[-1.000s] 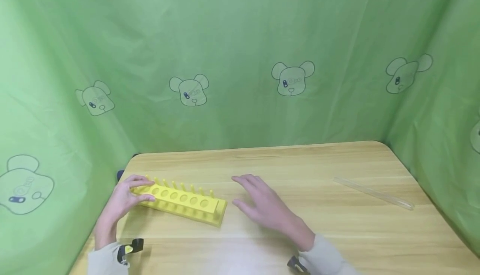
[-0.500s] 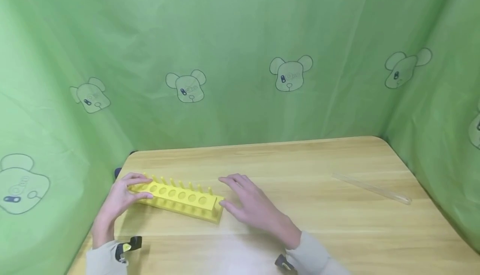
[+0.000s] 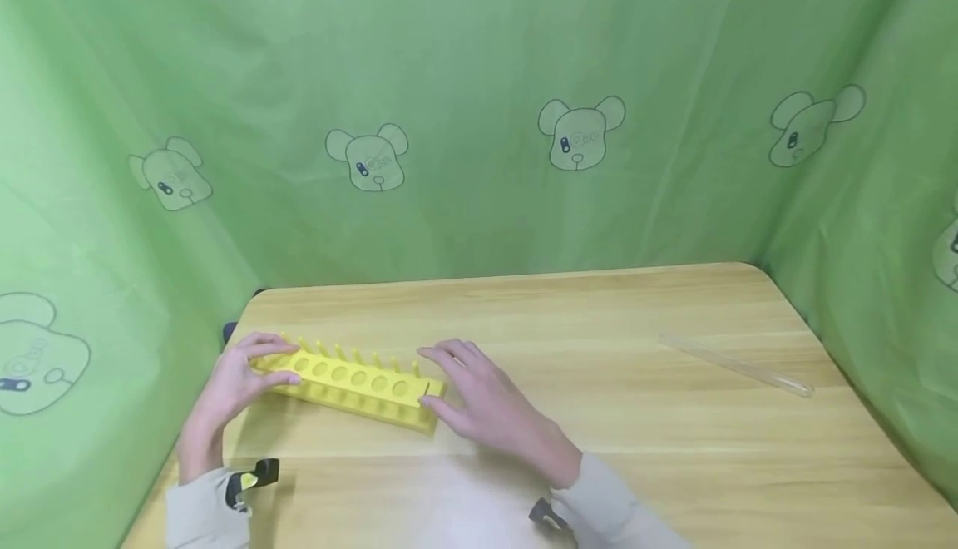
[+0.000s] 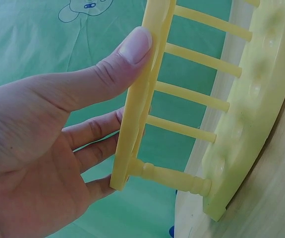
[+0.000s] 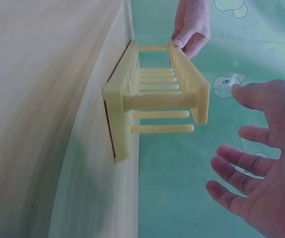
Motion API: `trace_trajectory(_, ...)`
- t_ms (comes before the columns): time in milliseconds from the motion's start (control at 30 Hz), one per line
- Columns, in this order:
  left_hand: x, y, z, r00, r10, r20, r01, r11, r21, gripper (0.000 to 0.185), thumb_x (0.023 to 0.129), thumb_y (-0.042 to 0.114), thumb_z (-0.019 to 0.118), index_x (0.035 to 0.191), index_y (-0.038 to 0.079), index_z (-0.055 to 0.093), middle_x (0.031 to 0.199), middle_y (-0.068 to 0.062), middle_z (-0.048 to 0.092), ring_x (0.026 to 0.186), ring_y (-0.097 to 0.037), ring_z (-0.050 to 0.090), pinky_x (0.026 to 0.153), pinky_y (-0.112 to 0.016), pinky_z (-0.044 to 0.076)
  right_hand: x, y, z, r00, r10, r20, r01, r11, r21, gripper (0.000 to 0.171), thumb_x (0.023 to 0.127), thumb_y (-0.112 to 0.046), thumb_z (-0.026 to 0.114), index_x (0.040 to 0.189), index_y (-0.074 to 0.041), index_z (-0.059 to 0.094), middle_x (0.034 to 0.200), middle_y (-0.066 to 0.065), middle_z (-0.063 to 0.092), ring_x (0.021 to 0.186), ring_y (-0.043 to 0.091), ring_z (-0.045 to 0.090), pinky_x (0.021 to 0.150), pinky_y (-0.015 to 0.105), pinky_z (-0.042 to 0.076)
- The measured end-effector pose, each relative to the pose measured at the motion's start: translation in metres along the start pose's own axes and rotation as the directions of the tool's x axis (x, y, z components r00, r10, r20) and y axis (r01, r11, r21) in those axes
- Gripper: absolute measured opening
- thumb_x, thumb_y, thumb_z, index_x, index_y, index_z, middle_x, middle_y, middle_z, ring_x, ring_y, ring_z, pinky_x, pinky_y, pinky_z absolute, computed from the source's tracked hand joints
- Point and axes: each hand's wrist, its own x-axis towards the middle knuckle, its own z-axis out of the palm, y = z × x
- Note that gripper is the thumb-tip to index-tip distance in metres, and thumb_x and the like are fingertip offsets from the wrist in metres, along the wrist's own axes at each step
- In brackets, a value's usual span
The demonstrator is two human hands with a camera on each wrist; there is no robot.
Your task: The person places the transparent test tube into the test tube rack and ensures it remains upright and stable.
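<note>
The right hand (image 3: 490, 403) has closed in over the last second, sliding from well off at 3 o'clock of the yellow test tube rack (image 3: 352, 383) to its near end, where the fingers, spread and relaxed with nothing in them, now reach the rack's right end in the head view; the right wrist view (image 5: 261, 173) still shows a gap, so a grip isn't made yet. The left hand (image 3: 235, 383) has not budged: thumb on top, fingers under, it pinches the rack's top plate at the far left end, clear in the left wrist view (image 4: 48, 144). So the rack looks about to be taken at both ends. It sits on the wooden surface (image 3: 599, 449) at about 8 o'clock, angled slightly, two yellow plates joined by thin rods, a row of round holes, all empty. Out at 3 o'clock lies a clear glass tube (image 3: 737, 366), untouched, with the green bear-print curtain (image 3: 479, 116) behind.
</note>
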Motion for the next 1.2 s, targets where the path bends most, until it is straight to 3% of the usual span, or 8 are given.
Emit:
trace_trajectory(633, 0.000, 0.002, -0.002, 1.000, -0.016, 0.014, 0.016, 1.000, 0.004, 0.047, 0.074, 0.011, 0.091, 0.116, -0.002, 0.074, 0.123, -0.025, 0.064, 0.119, -0.047, 0.054, 0.103, -0.069, 0.038, 0.015, -0.020, 0.018, 1.000, -0.010, 0.006, 0.010, 1.000, -0.006, 0.058, 0.091, -0.031, 0.078, 0.140, -0.008, 0.058, 0.131, 0.006, 0.060, 0.119, 0.021, 0.058, 0.107, 0.033, 0.049)
trace_trajectory(1200, 0.000, 0.003, -0.002, 1.000, -0.015, 0.012, 0.015, 1.000, -0.006, 0.047, 0.074, 0.010, 0.091, 0.115, -0.003, 0.074, 0.123, -0.024, 0.064, 0.119, -0.047, 0.054, 0.103, -0.070, 0.038, 0.020, -0.028, 0.036, 0.998, 0.047, 0.034, -0.046, 0.998, -0.032, 0.054, 0.091, -0.028, 0.078, 0.136, -0.005, 0.061, 0.127, 0.006, 0.061, 0.113, 0.019, 0.059, 0.100, 0.026, 0.052)
